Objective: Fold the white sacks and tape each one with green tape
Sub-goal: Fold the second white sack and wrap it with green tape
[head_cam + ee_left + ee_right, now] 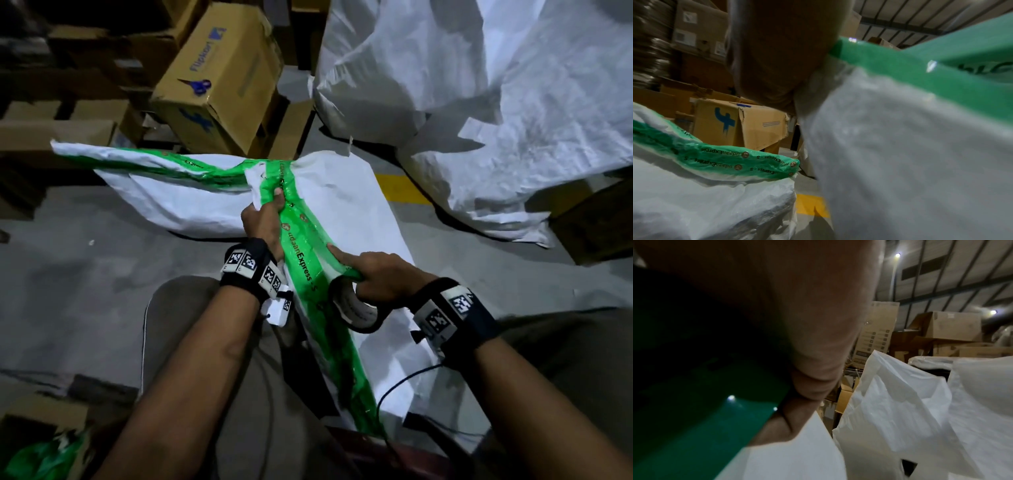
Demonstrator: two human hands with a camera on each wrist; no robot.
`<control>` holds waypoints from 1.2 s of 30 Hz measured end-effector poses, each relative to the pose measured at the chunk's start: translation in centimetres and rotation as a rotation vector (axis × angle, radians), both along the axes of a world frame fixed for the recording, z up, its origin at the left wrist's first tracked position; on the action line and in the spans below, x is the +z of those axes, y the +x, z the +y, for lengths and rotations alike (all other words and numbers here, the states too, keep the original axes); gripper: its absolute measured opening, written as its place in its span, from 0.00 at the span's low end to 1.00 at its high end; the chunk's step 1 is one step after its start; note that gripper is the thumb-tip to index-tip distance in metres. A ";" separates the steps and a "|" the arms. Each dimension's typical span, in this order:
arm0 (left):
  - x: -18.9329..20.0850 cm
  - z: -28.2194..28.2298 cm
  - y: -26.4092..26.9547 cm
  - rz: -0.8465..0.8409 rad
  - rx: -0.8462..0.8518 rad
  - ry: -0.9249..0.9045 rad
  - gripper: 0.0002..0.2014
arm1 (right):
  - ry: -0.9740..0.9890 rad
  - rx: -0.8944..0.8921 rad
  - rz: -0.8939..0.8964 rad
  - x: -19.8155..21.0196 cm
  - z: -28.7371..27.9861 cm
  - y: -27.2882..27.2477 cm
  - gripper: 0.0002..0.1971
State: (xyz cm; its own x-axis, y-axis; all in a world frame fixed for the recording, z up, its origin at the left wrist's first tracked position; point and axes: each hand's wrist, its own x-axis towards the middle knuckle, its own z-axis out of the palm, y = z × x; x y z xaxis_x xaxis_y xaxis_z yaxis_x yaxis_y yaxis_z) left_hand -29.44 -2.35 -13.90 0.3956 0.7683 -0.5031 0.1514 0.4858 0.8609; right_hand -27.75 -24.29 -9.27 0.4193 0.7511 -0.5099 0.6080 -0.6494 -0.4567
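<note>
While the folded white sack [346, 205] lies across my lap and out onto the floor [68, 274], my left hand [263, 222] grips its bunched edge beside the green tape [305, 253] running along it. My right hand [380, 274] holds the tape roll [356, 308], forefinger straight on the strip. More loose sacks [513, 102] lie beyond, near cardboard boxes [219, 75].

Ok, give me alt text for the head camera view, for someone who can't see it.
Seen from above, the left hand grips a folded white sack at its green tape band, while the right hand holds the tape roll and presses a forefinger onto the tape. Cardboard boxes and loose white sacks lie beyond on the grey floor.
</note>
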 end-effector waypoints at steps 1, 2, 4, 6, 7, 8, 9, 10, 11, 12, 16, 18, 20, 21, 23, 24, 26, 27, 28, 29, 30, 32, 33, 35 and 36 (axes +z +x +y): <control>0.3 0.0 -0.1 -0.004 -0.003 -0.014 0.04 | 0.024 -0.019 -0.005 0.5 -0.3 0.0 0.50; 0.4 0.0 -0.2 -0.004 -0.004 -0.018 0.05 | 0.053 -0.038 -0.030 0.9 -0.6 -0.1 0.48; 0.5 0.0 -0.2 0.008 0.002 -0.004 0.10 | 0.063 -0.048 -0.090 1.6 -1.4 -0.6 0.48; 0.7 0.1 0.1 0.026 0.004 0.015 0.18 | 0.065 -0.048 -0.108 2.3 -2.0 -1.1 0.47; 0.9 0.1 0.4 0.036 -0.022 0.019 0.22 | 0.070 -0.055 -0.118 2.6 -2.2 -1.2 0.47; 1.1 0.2 0.7 0.034 -0.054 0.015 0.26 | 0.073 -0.063 -0.141 3.0 -2.3 -1.3 0.48; 1.3 0.2 1.0 0.024 -0.090 0.004 0.29 | 0.070 -0.070 -0.174 3.4 -2.3 -1.4 0.48; 1.5 0.3 1.3 0.012 -0.126 0.008 0.31 | 0.062 -0.075 -0.211 3.6 -2.4 -1.5 0.48; 1.6 0.5 1.7 0.008 -0.154 0.035 0.31 | 0.051 -0.085 -0.248 3.9 -2.4 -1.5 0.45; 1.4 0.8 2.0 0.023 -0.161 0.075 0.31 | 0.037 -0.099 -0.283 4.2 -2.6 -1.5 0.41; 0.9 1.2 2.4 0.092 -0.086 0.206 0.28 | 0.054 -0.187 -0.308 6.8 -3.5 -0.1 0.39; 1.5 0.5 2.3 0.104 -0.072 0.253 0.25 | 0.096 -0.199 -0.282 8.4 -4.1 0.4 0.42; 1.6 0.1 2.2 0.111 -0.056 0.277 0.25 | 0.142 -0.207 -0.260 9.7 -4.4 0.8 0.42; 1.7 0.0 2.2 0.103 -0.054 0.282 0.26 | 0.158 -0.209 -0.261 10.4 -4.5 1.0 0.41; 1.8 -0.3 2.1 0.084 -0.045 0.278 0.26 | 0.165 -0.213 -0.270 11.7 -4.6 1.5 0.41; 1.8 -0.5 2.0 0.075 -0.052 0.279 0.26 | 0.160 -0.208 -0.282 12.2 -4.7 1.6 0.41; 1.8 -0.8 1.9 0.029 -0.072 0.263 0.22 | 0.142 -0.180 -0.335 12.5 -5.2 1.5 0.40; 1.7 -0.8 1.8 -0.008 -0.075 0.238 0.20 | 0.131 -0.165 -0.365 12.4 -5.5 1.3 0.39; 1.8 -0.8 1.8 -0.038 -0.075 0.194 0.20 | 0.115 -0.148 -0.376 11.9 -5.7 1.0 0.40; 1.9 -0.8 1.7 -0.066 -0.074 0.129 0.21 | 0.080 -0.128 -0.360 11.0 -5.9 0.4 0.42; 2.1 -0.8 1.6 -0.097 -0.077 0.048 0.22 | 0.036 -0.107 -0.324 9.6 -6.1 -0.2 0.43; 2.6 -1.1 1.4 -0.148 -0.087 -0.098 0.23 | -0.064 -0.098 -0.258 6.1 -6.1 -1.3 0.38; 2.7 -1.2 1.4 -0.158 -0.094 -0.144 0.24 | -0.100 -0.107 -0.233 4.2 -5.8 -1.7 0.38; 2.8 -1.4 1.1 -0.155 -0.095 -0.186 0.24 | -0.128 -0.100 -0.177 0.9 -4.8 -2.2 0.42; 2.7 -1.3 0.9 -0.149 -0.084 -0.191 0.24 | -0.123 -0.099 -0.135 -0.3 -4.3 -2.2 0.43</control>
